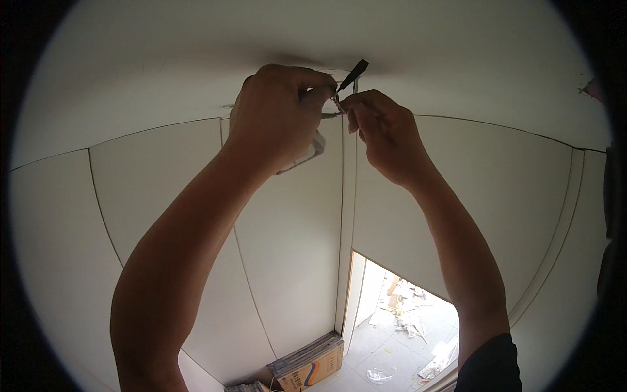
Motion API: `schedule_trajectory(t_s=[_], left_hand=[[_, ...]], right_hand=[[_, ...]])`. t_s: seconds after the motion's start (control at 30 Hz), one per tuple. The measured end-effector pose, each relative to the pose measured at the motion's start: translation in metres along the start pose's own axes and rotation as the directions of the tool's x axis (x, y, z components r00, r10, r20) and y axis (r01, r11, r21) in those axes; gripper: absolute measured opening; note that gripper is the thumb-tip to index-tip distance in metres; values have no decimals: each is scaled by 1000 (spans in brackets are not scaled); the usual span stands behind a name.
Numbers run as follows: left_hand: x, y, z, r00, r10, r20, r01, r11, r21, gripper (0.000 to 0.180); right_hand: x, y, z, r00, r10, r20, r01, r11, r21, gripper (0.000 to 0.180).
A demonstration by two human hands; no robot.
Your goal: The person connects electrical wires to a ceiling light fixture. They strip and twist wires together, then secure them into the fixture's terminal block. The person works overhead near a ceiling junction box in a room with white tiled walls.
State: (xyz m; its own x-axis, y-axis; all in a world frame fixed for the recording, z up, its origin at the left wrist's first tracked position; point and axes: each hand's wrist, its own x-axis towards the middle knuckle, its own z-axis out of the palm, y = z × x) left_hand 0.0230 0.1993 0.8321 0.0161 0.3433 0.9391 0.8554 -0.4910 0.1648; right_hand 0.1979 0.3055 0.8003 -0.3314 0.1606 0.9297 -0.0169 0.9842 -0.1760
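Observation:
Both my hands are raised to the white ceiling, close together near a hole whose edge is partly hidden. My left hand is closed in a pinch on a thin wire. Thumb and finger of my right hand are pressed together on the wire's lower end. From beside the left fingertips a narrow black strip sticks up to the right; its kind is unclear. Under the left hand hangs a pale grey-edged frame, mostly covered by the hand and wrist.
White wall panels with dark seams stand around me. Below right, a doorway opens on a tiled floor with scattered scraps and clear plastic. Flat cardboard boxes lean at the wall's foot. The ceiling has a damaged patch at far right.

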Motion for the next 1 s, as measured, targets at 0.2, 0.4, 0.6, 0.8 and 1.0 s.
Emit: schedule_trajectory(t_s=[0.2,0.4,0.6,0.8,1.0], left_hand=[[7,-6,3,999,23,-35,-25,998,-50,25],[7,-3,-2,997,-4,82,16,989,-145,23],[4,3,-12,978,-67,199,101,981,-166,26],[-5,-1,-8,992,26,123,1,976,-220,29],[-18,2,-16,982,-131,134,152,975,-161,32]], right_hand=[[4,-1,1,1000,17,1,-17,1000,-11,20],[8,-8,-3,985,169,32,-169,985,15,21],[8,-15,1,981,195,-11,-187,956,225,25],[6,-6,1,977,211,9,-203,930,308,20],[-6,-6,1,985,168,42,-172,921,349,18]])
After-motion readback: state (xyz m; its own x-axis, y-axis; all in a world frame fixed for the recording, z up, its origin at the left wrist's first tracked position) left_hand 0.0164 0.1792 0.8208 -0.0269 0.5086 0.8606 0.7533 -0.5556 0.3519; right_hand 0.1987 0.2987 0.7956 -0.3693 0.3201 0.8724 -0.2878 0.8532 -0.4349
